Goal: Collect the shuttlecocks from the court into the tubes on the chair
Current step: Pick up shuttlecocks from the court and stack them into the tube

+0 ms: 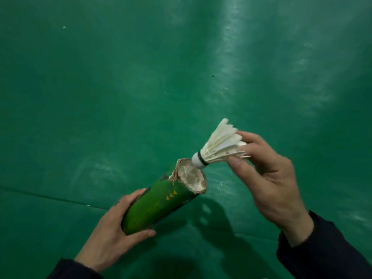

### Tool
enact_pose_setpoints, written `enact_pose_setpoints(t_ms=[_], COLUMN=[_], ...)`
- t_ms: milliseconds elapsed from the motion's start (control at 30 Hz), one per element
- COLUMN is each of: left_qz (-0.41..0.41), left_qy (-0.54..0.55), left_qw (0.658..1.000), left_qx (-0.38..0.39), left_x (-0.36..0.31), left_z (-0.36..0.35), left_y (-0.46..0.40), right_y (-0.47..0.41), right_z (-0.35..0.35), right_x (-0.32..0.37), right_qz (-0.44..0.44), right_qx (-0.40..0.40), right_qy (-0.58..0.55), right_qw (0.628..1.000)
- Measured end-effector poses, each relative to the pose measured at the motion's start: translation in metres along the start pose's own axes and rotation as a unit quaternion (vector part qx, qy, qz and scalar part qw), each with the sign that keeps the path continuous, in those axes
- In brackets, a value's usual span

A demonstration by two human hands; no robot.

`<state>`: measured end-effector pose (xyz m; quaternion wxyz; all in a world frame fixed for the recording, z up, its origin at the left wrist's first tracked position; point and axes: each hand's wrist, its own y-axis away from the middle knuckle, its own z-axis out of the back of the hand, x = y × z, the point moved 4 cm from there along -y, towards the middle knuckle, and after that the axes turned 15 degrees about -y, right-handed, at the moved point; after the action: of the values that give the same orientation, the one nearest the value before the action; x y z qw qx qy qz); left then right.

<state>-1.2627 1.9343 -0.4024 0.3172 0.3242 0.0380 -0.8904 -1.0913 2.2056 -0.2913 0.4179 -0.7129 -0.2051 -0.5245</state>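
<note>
A green cardboard tube with a torn, frayed mouth is tilted up to the right, and my left hand grips its lower end. White feathers of shuttlecocks inside show at the mouth. My right hand pinches a white feather shuttlecock by its feathers. Its cork tip with a black band points down-left and sits right at the tube's upper rim.
Green court flooring fills the view, with a seam line running across the lower left. Small specks lie on the floor. No chair or other shuttlecocks are in view.
</note>
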Motion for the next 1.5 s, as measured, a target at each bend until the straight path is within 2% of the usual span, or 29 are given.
enact_pose_setpoints(t_ms=[200, 333, 433, 500, 567, 633, 700, 767, 800, 833, 900, 967, 1000, 1033, 1133, 1200, 1267, 1333, 1400, 1500], left_qz=[-0.008, -0.017, -0.017, -0.013, -0.006, -0.009, 0.023, 0.147, 0.238, 0.319, 0.4, 0.391, 0.385, 0.365, 0.364, 0.344, 0.343, 0.34, 0.342, 0.346], left_qy=[-0.008, -0.042, -0.06, -0.072, -0.084, -0.089, -0.095, -0.117, -0.109, -0.08, 0.133, 0.381, 0.448, 0.486, 0.512, 0.513, 0.52, 0.524, 0.527, 0.512], left_qw=[1.0, 0.999, 0.998, 0.997, 0.995, 0.994, 0.995, 0.978, 0.955, 0.93, 0.895, 0.827, 0.794, 0.778, 0.746, 0.752, 0.756, 0.759, 0.754, 0.761], left_qx=[-0.002, 0.013, 0.028, 0.039, 0.053, 0.056, 0.013, -0.093, -0.142, -0.164, -0.145, -0.134, -0.146, -0.16, -0.222, -0.229, -0.199, -0.184, -0.192, -0.195], left_x=[-0.004, -0.002, 0.005, 0.011, 0.014, 0.017, 0.033, 0.069, 0.094, 0.113, 0.133, 0.128, 0.122, 0.118, 0.124, 0.124, 0.127, 0.128, 0.125, 0.121], left_z=[0.004, 0.006, 0.003, -0.001, -0.007, -0.012, -0.009, 0.003, 0.008, 0.011, 0.001, -0.016, -0.018, -0.015, -0.007, -0.004, -0.007, -0.007, -0.002, 0.0], left_y=[-0.001, -0.006, -0.008, -0.008, -0.01, -0.01, -0.004, 0.011, 0.026, 0.04, 0.06, 0.065, 0.064, 0.061, 0.055, 0.054, 0.049, 0.044, 0.038, 0.03], right_y=[0.023, 0.034, 0.036, 0.039, 0.041, 0.044, 0.047, 0.052, 0.056, 0.059, 0.064, 0.066, 0.066, 0.065, 0.065, 0.063, 0.057, 0.051, 0.048, 0.053], right_z=[-0.026, -0.031, -0.03, -0.032, -0.034, -0.034, -0.027, -0.015, -0.008, -0.004, -0.002, -0.005, -0.008, -0.011, -0.016, -0.01, -0.004, -0.002, -0.001, -0.002], right_x=[-0.033, -0.043, -0.053, -0.062, -0.071, -0.083, -0.095, -0.104, -0.106, -0.108, -0.112, -0.115, -0.115, -0.114, -0.111, -0.105, -0.096, -0.086, -0.081, -0.089], right_qz=[-0.069, -0.097, -0.139, -0.201, -0.23, -0.234, -0.247, -0.277, -0.294, -0.307, -0.323, -0.327, -0.325, -0.32, -0.267, -0.201, -0.131, -0.091, -0.096, -0.196], right_qx=[0.149, 0.217, 0.247, 0.259, 0.251, 0.218, 0.155, 0.075, 0.041, 0.018, -0.006, -0.007, 0.005, 0.028, 0.113, 0.113, 0.093, 0.069, 0.022, -0.038], right_qy=[0.167, 0.216, 0.191, 0.111, 0.048, 0.039, 0.016, -0.038, -0.077, -0.113, -0.158, -0.182, -0.181, -0.154, 0.002, 0.122, 0.213, 0.207, 0.16, 0.085], right_qw=[0.972, 0.947, 0.94, 0.938, 0.939, 0.947, 0.956, 0.957, 0.952, 0.945, 0.933, 0.927, 0.928, 0.934, 0.957, 0.965, 0.964, 0.972, 0.982, 0.976])
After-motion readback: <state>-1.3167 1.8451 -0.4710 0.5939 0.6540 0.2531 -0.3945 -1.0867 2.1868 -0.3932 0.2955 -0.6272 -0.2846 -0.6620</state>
